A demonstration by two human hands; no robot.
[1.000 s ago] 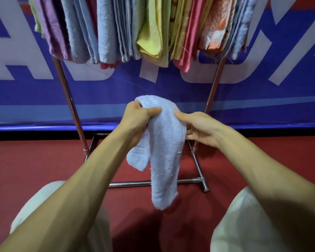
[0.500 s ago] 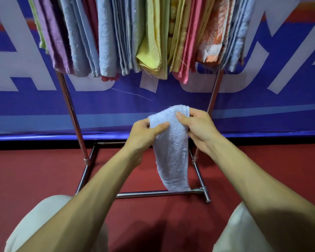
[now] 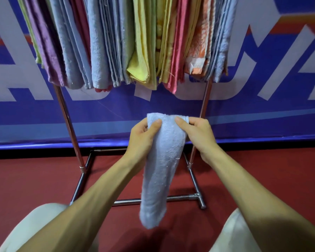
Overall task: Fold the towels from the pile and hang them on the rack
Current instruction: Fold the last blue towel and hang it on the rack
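Nearest the camera, the person's pale-trousered knees frame the view, and both forearms reach forward between them. The light blue towel hangs below the fingers as a long, narrow strip. Its free end dangles low between the knees, seemingly off the red floor.

Only the top fold holds the towel up. The left hand pinches the left corner of that fold, thumb in front and fingers curled behind the cloth. The right hand pinches the right corner the same way. Both hands thus grasp the towel, with the fold spanning the short gap between the thumbs.

The cloth looks like terry: light, soft and limp, with no stiffness of its own, so whatever the fingers do not support will sag. Its nap should grip well rather than slip, though the layers could slide apart if only one is caught. The top corners, where every layer is pinched together, seem the right hold. Loose threads along the edge might snag.

Beyond the fingers stands the rack, with its chrome base on the floor and one post rising just behind the right knuckles. Above the fingers the hung towels are packed tightly in blue, yellow, pink and purple, hiding the bar. Finding room for another will likely need a hand to part them. Farthest back is a blue banner.
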